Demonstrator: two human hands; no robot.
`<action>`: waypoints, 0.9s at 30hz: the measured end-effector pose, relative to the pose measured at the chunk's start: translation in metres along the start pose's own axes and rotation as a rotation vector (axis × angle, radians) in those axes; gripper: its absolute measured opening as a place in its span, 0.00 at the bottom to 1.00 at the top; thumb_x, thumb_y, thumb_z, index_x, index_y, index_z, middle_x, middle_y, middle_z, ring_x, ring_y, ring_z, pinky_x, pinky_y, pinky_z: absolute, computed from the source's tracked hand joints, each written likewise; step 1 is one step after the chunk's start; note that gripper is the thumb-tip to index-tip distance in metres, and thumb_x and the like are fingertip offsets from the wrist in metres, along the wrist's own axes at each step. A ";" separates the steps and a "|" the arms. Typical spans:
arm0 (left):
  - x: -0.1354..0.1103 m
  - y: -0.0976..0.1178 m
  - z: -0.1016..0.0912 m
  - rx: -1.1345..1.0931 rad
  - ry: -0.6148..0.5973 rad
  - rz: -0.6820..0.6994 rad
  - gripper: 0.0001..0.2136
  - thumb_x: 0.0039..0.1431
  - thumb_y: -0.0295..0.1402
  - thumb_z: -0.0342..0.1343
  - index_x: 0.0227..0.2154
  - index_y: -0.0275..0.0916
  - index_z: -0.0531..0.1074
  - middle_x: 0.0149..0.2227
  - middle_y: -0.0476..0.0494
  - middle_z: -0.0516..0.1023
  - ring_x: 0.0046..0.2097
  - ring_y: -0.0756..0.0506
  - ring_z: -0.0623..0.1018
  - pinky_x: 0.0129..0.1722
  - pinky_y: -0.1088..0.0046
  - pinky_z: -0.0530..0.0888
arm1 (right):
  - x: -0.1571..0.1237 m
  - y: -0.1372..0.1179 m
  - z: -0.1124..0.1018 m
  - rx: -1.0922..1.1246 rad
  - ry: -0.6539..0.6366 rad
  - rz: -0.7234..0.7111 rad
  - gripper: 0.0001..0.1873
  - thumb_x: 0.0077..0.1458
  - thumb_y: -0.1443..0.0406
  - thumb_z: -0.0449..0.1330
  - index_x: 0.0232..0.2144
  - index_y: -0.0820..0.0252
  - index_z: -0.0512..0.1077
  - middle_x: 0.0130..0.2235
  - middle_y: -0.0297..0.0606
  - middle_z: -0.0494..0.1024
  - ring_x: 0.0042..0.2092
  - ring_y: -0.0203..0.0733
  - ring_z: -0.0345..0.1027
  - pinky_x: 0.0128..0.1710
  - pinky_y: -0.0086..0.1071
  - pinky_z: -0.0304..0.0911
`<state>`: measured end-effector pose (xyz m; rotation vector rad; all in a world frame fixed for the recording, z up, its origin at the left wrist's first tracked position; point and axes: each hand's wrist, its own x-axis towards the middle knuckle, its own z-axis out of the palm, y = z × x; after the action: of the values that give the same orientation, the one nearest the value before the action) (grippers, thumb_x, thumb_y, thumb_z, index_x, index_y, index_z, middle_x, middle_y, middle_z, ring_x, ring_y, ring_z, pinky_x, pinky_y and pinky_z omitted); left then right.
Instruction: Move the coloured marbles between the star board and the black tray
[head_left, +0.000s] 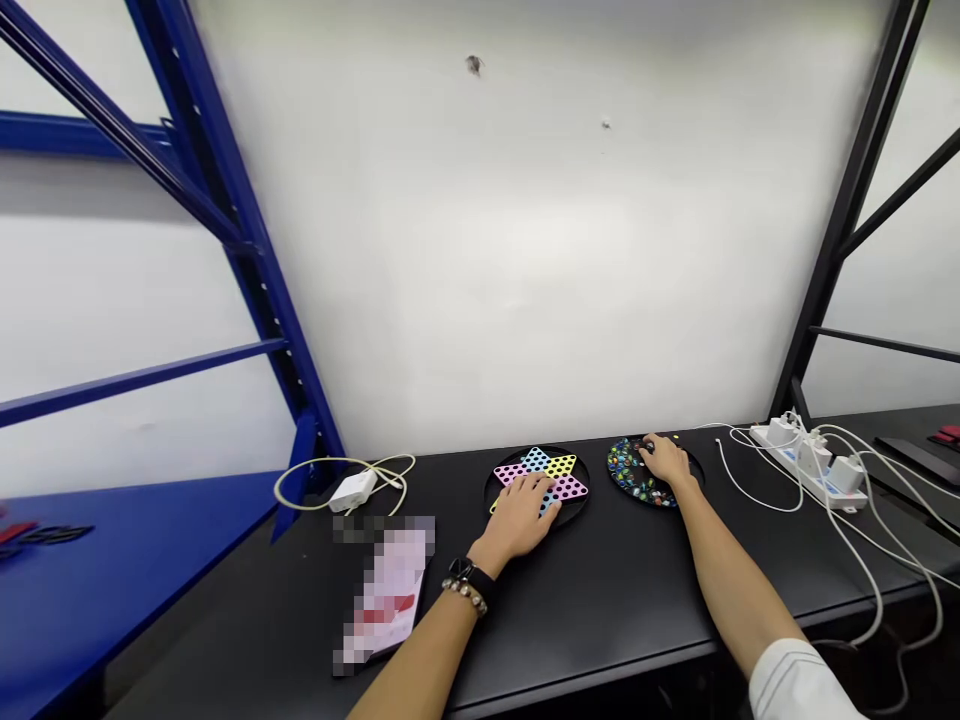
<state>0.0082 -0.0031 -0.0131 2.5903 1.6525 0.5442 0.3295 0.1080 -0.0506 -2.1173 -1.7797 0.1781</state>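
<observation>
Two hands [525, 515] [664, 465] on round boards [559, 465] [626, 475]

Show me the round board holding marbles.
The black disc under the right hand, strewn with coloured marbles; the one under the left hand shows a pastel star.

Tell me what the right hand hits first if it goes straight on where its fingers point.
The right hand most likely meets the coloured marbles in the round black tray, which its fingers reach over; depth is hard to judge.
</observation>
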 end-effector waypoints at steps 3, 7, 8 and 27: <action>0.000 0.001 -0.001 0.001 -0.013 -0.009 0.18 0.65 0.43 0.43 0.51 0.44 0.69 0.57 0.42 0.69 0.58 0.38 0.67 0.56 0.56 0.65 | -0.002 -0.004 -0.001 -0.005 0.000 -0.035 0.22 0.60 0.57 0.51 0.56 0.52 0.67 0.52 0.46 0.71 0.51 0.50 0.68 0.51 0.42 0.55; 0.000 0.002 -0.003 -0.002 -0.031 -0.016 0.18 0.65 0.42 0.43 0.52 0.43 0.68 0.57 0.41 0.69 0.57 0.38 0.68 0.56 0.55 0.65 | -0.006 -0.015 -0.005 -0.003 -0.012 -0.104 0.19 0.58 0.58 0.53 0.51 0.50 0.71 0.51 0.43 0.72 0.50 0.49 0.67 0.51 0.42 0.54; 0.000 0.002 -0.004 -0.003 -0.030 -0.016 0.18 0.65 0.42 0.44 0.52 0.43 0.68 0.57 0.41 0.69 0.57 0.38 0.67 0.56 0.55 0.65 | -0.007 -0.018 -0.006 0.006 -0.014 -0.121 0.17 0.58 0.58 0.54 0.48 0.50 0.73 0.51 0.42 0.72 0.50 0.49 0.67 0.50 0.41 0.54; 0.000 0.001 -0.001 0.006 -0.008 -0.005 0.18 0.65 0.43 0.43 0.51 0.44 0.68 0.56 0.41 0.70 0.56 0.38 0.68 0.55 0.57 0.66 | 0.005 -0.017 -0.024 1.094 0.003 0.010 0.16 0.59 0.52 0.43 0.27 0.55 0.57 0.20 0.26 0.55 0.20 0.33 0.50 0.19 0.26 0.51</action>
<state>0.0086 -0.0033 -0.0124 2.5891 1.6602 0.5286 0.3226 0.1109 -0.0216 -1.3000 -1.1900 0.9051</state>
